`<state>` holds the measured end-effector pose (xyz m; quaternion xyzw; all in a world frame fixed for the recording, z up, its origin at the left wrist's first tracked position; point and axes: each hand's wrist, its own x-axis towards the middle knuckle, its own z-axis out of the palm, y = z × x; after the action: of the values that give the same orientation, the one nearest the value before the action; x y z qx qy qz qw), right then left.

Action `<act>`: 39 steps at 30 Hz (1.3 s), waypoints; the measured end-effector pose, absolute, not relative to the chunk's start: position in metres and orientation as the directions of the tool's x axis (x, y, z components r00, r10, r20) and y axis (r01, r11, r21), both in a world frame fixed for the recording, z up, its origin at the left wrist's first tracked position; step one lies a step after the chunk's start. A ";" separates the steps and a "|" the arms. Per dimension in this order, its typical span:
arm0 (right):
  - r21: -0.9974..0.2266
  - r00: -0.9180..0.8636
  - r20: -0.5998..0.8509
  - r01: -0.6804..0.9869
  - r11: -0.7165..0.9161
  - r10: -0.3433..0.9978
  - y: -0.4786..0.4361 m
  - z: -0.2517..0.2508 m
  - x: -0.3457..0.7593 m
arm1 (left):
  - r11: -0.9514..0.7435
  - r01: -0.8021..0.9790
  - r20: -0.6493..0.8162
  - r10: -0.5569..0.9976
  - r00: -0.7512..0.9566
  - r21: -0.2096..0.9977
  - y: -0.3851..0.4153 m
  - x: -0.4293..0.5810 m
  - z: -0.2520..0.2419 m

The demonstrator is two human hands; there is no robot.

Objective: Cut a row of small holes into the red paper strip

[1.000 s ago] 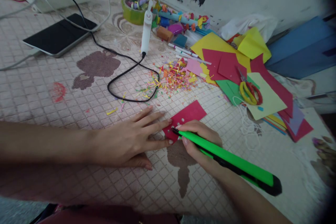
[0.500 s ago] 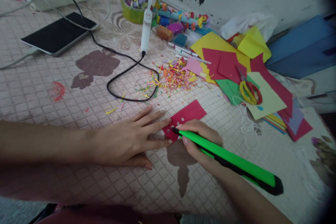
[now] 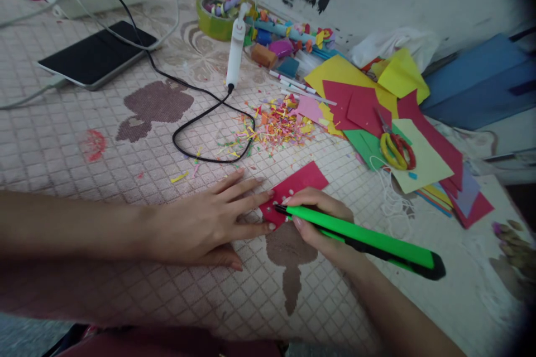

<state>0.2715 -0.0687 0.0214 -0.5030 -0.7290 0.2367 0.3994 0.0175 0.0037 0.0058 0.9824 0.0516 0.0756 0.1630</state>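
Note:
A small red paper strip [image 3: 307, 177] with several holes lies on the patterned cloth. My left hand [image 3: 205, 223] rests flat with its fingers spread, two fingertips pressing the paper's left end. Pinched in my right hand [image 3: 322, 217] is a green and black cutter [image 3: 368, 234], its dark tip touching the paper among the holes. The cutter slants, its back end out to the right. Whether the blade cuts through the paper cannot be seen.
Paper scraps [image 3: 280, 122] and a white glue gun [image 3: 235, 56] with a looping black cable are beyond my hands. Scissors [image 3: 396, 150] lie on coloured papers [image 3: 435, 139] at the right. A tablet [image 3: 98, 56] is at the upper left, tape [image 3: 213, 22] near the wall.
The cutter's back end has risen a little in view, and my right hand has tilted with it. My left hand stays on the paper. The view has shifted slightly.

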 end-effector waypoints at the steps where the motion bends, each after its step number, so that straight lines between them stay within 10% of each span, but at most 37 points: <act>1: -0.747 -0.174 0.344 0.545 0.381 0.923 -0.069 0.022 0.271 | -0.942 0.073 0.133 0.123 0.983 0.329 0.004 0.018 0.006; 39: -0.687 -0.251 0.381 0.567 0.454 0.890 -0.071 0.021 0.270 | -0.940 0.081 0.135 0.132 0.982 0.330 0.003 0.018 0.008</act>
<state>0.2703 -0.0706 0.0208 -0.4780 -0.7622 0.2112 0.3821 0.0183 0.0035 0.0084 0.9819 0.0541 0.0779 0.1639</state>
